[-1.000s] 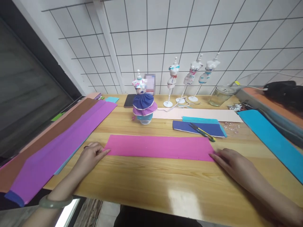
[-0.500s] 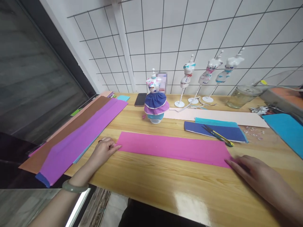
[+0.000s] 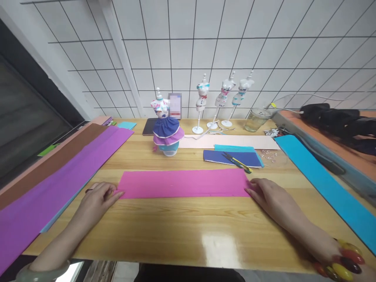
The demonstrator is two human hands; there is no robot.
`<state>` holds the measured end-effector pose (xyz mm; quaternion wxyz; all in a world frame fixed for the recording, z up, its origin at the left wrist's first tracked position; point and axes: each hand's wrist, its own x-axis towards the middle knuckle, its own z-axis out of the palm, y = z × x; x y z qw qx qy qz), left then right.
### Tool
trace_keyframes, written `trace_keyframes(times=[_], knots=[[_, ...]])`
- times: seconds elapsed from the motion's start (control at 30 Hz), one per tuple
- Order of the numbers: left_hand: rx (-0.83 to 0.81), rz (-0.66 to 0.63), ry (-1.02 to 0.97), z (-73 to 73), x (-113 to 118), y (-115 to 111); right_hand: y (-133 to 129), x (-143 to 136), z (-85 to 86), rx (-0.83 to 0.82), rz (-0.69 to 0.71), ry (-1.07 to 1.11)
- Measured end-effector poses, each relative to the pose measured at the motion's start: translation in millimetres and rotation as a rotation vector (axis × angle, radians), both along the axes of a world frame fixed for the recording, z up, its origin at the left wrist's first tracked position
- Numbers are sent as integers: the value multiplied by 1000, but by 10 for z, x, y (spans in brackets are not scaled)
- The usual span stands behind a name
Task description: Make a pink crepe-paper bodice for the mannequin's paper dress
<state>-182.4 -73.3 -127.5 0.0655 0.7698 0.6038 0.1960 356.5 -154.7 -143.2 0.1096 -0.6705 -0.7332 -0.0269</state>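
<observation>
A long pink strip (image 3: 185, 184), thin like cloth or crepe paper, lies flat across the wooden table. Its left end is pinched between the thumb and fingers of my left hand (image 3: 98, 199). At the opposite end my right hand (image 3: 273, 199) grips the edge near the lower corner. Behind the strip stands a small mannequin (image 3: 166, 127) in a layered blue, purple and turquoise skirt. Scissors (image 3: 237, 162) rest on a folded dark blue piece (image 3: 213, 156), with a turquoise piece beneath it.
Three white mannequins (image 3: 201, 100) stand near the tiled wall beside a glass jar (image 3: 257, 119). Purple sheets (image 3: 73, 178) cover the table's left side; a bright blue strip (image 3: 320, 180) lies right. A pale pink strip (image 3: 243, 141), a phone (image 3: 175, 105) and small gems (image 3: 268, 156) are at the back.
The view has turned to the right, so things appear shifted left and the strip looks more level. Both hands stay at the strip's ends; a beaded bracelet now shows on my right wrist.
</observation>
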Motion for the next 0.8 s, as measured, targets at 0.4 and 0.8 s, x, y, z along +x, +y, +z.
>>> trace_keyframes(times=[0.4, 0.8], knots=[[24, -2, -4, -12, -28, 1, 106, -365, 373, 24, 662, -357], [32, -45, 0, -56, -110, 15, 144, -325, 330, -6, 735, -261]])
